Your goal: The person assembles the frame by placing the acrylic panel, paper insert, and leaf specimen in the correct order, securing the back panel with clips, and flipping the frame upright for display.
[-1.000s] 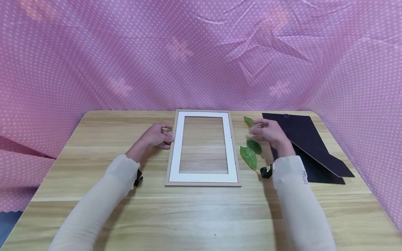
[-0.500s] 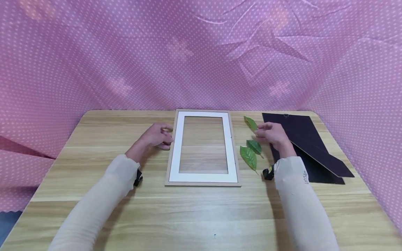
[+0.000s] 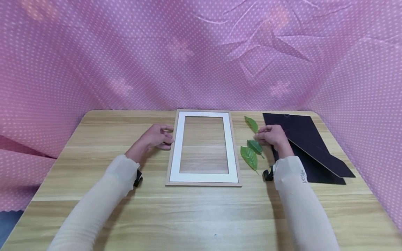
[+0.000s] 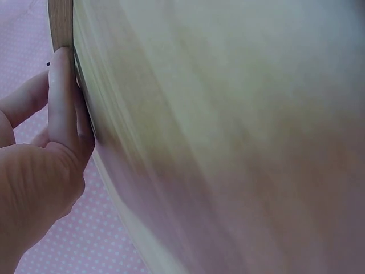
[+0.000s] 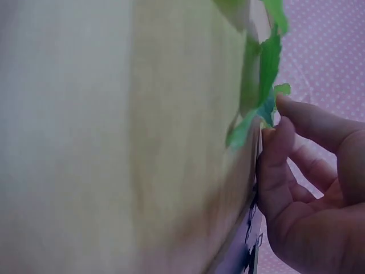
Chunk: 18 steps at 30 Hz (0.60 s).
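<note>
A wooden picture frame (image 3: 203,184) with a white mat lies flat on the table. My left hand (image 3: 156,135) rests beside its left edge, fingertips touching the rim; in the left wrist view one straight finger (image 4: 61,103) meets the frame's side (image 4: 61,25). To the right of the frame lie three green leaves: an upper leaf (image 3: 251,123), a middle leaf (image 3: 255,146) and a lower leaf (image 3: 249,157). My right hand (image 3: 272,135) pinches the upper leaf at its lower end, thumb and forefinger close together. The fingers partly hide that end.
A black frame backing board (image 3: 299,122) with its folding stand (image 3: 333,164) lies at the table's right, partly under my right hand. A pink dotted cloth (image 3: 201,55) hangs behind the wooden table (image 3: 201,216). A tiny dark mark (image 3: 215,236) shows near the front.
My right hand has drawn back a little to the right and nearer, from over the upper leaf to its lower end, uncovering more of it. My left hand has stayed at the frame.
</note>
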Each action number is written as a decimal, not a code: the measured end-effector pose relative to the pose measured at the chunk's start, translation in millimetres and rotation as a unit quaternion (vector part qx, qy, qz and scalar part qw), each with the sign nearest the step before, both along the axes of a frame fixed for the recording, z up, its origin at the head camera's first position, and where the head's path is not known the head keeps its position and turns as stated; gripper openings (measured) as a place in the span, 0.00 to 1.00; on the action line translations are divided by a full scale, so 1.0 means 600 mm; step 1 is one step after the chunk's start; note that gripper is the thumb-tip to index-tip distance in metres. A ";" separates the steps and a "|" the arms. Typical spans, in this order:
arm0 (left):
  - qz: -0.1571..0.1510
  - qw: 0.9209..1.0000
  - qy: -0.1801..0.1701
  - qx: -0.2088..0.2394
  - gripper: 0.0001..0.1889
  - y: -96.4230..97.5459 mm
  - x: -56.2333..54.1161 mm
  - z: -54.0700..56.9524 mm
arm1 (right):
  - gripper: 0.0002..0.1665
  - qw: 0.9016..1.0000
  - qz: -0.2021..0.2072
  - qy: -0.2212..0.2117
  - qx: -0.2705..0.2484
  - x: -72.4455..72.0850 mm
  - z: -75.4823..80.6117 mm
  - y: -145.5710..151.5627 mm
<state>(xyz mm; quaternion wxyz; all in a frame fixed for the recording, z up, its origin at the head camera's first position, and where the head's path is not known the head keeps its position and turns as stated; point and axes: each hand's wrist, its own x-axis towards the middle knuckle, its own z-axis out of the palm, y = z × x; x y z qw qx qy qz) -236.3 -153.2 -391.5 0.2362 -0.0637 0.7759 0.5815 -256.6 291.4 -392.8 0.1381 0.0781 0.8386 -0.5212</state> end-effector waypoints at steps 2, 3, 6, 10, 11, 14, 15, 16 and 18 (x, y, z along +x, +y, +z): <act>-0.001 1.000 -0.001 0.000 0.33 0.000 0.000 0.000 | 0.21 1.000 -0.003 0.001 0.019 0.000 0.001 -0.001; 0.000 1.000 -0.002 0.000 0.33 0.000 0.000 0.000 | 0.20 1.000 -0.004 0.002 0.028 0.000 0.001 -0.002; 0.001 1.000 -0.001 -0.001 0.33 0.000 0.000 -0.001 | 0.17 0.997 -0.001 0.009 0.074 0.000 0.002 -0.003; 0.003 1.000 0.000 -0.002 0.33 0.001 0.000 -0.001 | 0.13 0.990 0.010 0.023 0.137 -0.002 0.001 -0.004; 0.004 1.000 0.000 -0.002 0.33 0.001 0.000 -0.002 | 0.13 0.989 0.012 0.025 0.146 -0.003 0.001 -0.004; 0.008 1.000 0.000 -0.003 0.33 0.002 0.001 -0.002 | 0.12 0.986 0.023 0.025 0.161 -0.003 0.001 -0.004; 0.009 1.000 0.000 -0.003 0.33 0.002 0.001 -0.002 | 0.12 0.986 0.026 0.025 0.162 -0.003 0.000 -0.003; 0.010 1.000 -0.001 -0.004 0.33 0.002 0.002 -0.002 | 0.12 0.986 0.030 0.024 0.162 -0.003 0.000 -0.003; 0.011 1.000 -0.002 -0.004 0.33 0.003 0.003 -0.003 | 0.12 0.986 0.037 0.023 0.161 -0.003 -0.001 -0.002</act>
